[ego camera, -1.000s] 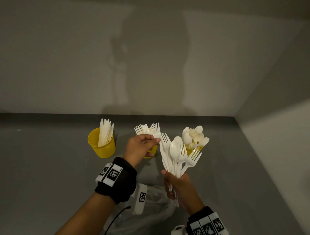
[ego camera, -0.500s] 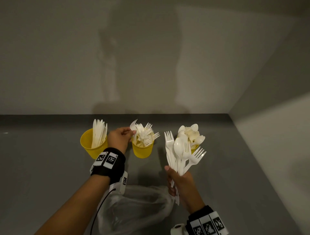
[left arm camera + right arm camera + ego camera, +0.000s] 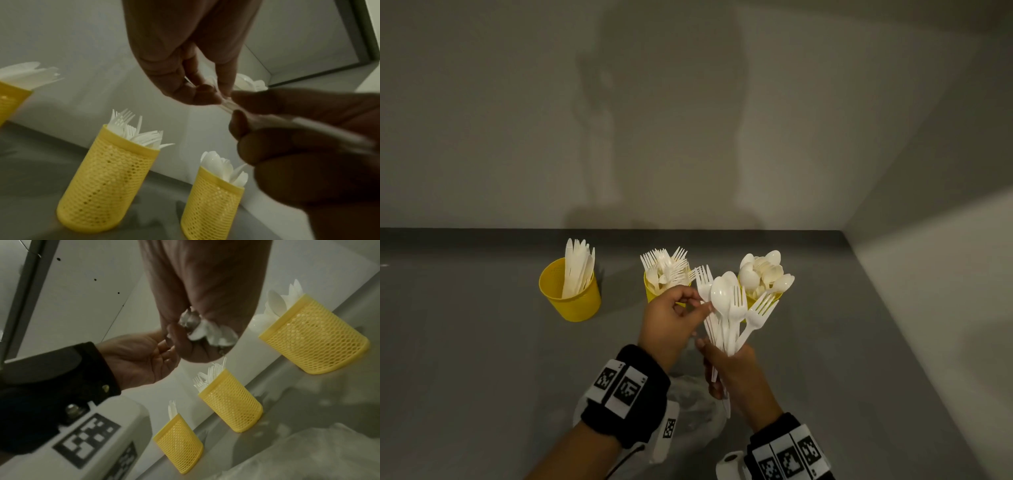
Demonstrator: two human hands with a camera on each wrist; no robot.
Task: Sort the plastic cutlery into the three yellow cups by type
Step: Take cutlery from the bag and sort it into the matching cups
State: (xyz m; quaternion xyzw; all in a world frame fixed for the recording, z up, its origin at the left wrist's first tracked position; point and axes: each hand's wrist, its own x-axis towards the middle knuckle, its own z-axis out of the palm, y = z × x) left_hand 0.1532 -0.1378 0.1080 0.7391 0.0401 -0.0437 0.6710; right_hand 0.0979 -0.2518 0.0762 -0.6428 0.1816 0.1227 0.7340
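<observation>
Cutlery (image 3: 729, 315) of white plastic is fanning upward at lower centre of the head view, a bunch of forks and spoons whose handles are being gripped by the right hand (image 3: 736, 373), fingers curled tight around them. In the right wrist view, the handle ends are poking out below that fist. The left hand (image 3: 671, 322) is sitting just left of the bunch, its fingertips (image 3: 703, 305) pinching one piece at the bunch's left edge; which kind of piece it is cannot be told. The left wrist view is showing thumb and fingers closing on a thin pale handle, blurred. Behind the hands, three yellow mesh cups are standing in a row on the grey surface (image 3: 465, 342): the left cup (image 3: 570, 296) is holding knives and sitting well apart from the others, the middle cup (image 3: 654, 291) is bristling with forks, and the right cup (image 3: 753, 298), mostly hidden behind the held bunch, is carrying spoons. A clear plastic bag (image 3: 695, 411) is lying crumpled under the wrists at bottom centre. Both wrists are wearing black bands (image 3: 626, 394) with patterned square tags.
</observation>
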